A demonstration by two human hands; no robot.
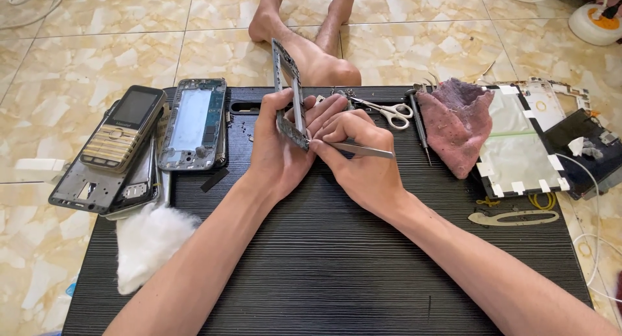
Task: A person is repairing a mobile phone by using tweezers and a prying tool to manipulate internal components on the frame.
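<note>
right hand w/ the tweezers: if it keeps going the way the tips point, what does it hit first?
The right hand aims its slim metal tweezers leftward, tips already at the lower edge of the grey phone frame held upright in the left hand. That frame comes first; the left fingers sit just behind it, though depth is unclear.

Dark blank screen (133,107) on gold keypad phone (123,129), far left, atop stacked phone frames
</note>
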